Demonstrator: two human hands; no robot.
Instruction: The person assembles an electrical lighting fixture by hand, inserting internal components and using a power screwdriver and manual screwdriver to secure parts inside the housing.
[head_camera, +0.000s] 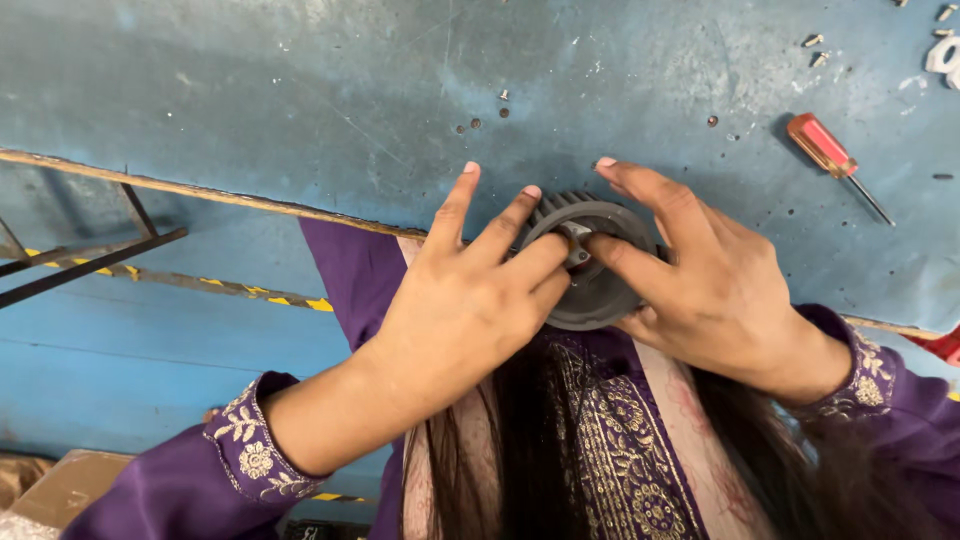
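Observation:
A dark grey round fan wheel with ribbed blades around its rim is held at the near edge of a blue worktable. My left hand grips its left side, fingers curled over the rim, index finger stretched up. My right hand holds its right side, with thumb and a finger pressed on a small metal piece at the hub. Both sleeves are purple with gold embroidery.
A red-handled screwdriver lies on the table at the right. Small screws and white parts sit at the top right corner. A few tiny screws lie above the wheel. A cardboard box is on the floor, lower left.

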